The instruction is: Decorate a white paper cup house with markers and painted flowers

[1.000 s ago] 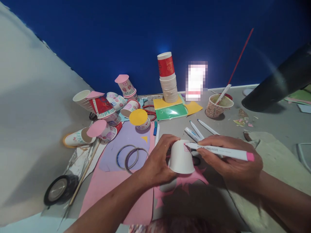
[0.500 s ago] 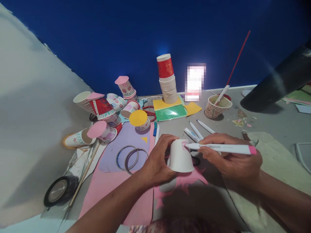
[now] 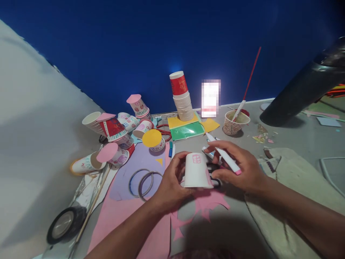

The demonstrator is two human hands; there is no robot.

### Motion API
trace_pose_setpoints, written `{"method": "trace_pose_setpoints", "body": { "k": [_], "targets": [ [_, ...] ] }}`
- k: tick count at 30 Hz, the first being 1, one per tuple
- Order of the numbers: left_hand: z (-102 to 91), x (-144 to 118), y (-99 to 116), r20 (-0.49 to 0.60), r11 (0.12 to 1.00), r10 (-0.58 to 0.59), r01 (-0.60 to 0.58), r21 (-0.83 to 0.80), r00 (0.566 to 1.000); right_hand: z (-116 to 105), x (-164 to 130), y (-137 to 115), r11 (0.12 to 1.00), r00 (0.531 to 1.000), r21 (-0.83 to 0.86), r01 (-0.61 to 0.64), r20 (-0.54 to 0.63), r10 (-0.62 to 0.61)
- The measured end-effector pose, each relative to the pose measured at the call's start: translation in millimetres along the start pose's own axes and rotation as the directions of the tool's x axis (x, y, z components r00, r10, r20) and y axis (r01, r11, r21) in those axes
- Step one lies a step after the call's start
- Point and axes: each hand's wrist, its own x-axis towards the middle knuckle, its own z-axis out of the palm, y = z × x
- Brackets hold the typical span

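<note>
Head view: left of the cup, smooth tape rings [image 3: 142, 178] lie on lilac paper. The left hand [image 3: 169, 180] grips the inverted white paper cup [image 3: 197, 171], tapered, with a pink window drawn on. The right hand [image 3: 238, 169] steadies the cup's far side, fingers pinching a slim white marker [image 3: 223, 154].

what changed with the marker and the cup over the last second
The right hand lifted the pink marker off the white paper cup: its tip, earlier on the cup's upper wall, now points up and away toward the back. A finished pink window drawing now faces the camera. The left hand holds the upside-down cup as before. The cup stack and decorated cups did not move.
</note>
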Motion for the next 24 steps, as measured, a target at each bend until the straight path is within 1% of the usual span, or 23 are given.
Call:
{"method": "trace_pose_setpoints", "body": {
  "k": [4, 7, 9, 13, 16, 20, 22, 24],
  "targets": [
    [1.7, -1.2, 2.0, -0.011, 0.998, -0.044, 0.044, -0.041, 0.999, 2.2, -1.8, 7.0, 0.999, 0.996, -0.043, 0.005, 0.086, -0.002],
    [3.5, -2.7, 1.4, -0.038, 0.995, -0.07, 0.066, -0.078, 0.997, 0.5, -1.6, 7.9, 0.996, 0.984, -0.088, 0.021, 0.177, -0.005],
    [3.7, -3.5, 0.0, -0.053, 0.992, -0.079, 0.074, -0.099, 0.995, -0.7, -1.7, 8.8, 0.993, 0.976, -0.113, 0.041, 0.218, -0.015],
    [-0.7, -5.4, -0.7, -0.019, 0.993, -0.081, 0.079, -0.092, 0.997, -0.8, -3.1, 13.3, 0.981, 0.975, -0.161, 0.112, 0.209, -0.077],
    [-6.3, -6.6, 5.3, 0.019, 0.997, -0.077, 0.077, -0.02, 0.997, 0.3, -2.7, 15.6, 0.965, 0.972, -0.203, 0.167, 0.196, -0.127],
    [-10.2, -5.4, 17.2, 0.036, 0.987, -0.113, 0.108, 0.119, 0.993, 1.7, 0.0, 15.6, 0.958, 0.961, -0.23, 0.171, 0.253, -0.111],
    [-10.5, -3.7, 19.5, 0.024, 0.984, -0.127, 0.123, 0.127, 0.992, 2.3, 0.7, 15.9, 0.961, 0.958, -0.223, 0.166, 0.267, -0.104],
    [-10.6, -1.9, 16.9, -0.035, 0.98, -0.108, 0.112, 0.167, 0.994, 2.5, 1.2, 17.1, 0.966, 0.961, -0.202, 0.163, 0.254, -0.109]
  ]
}}
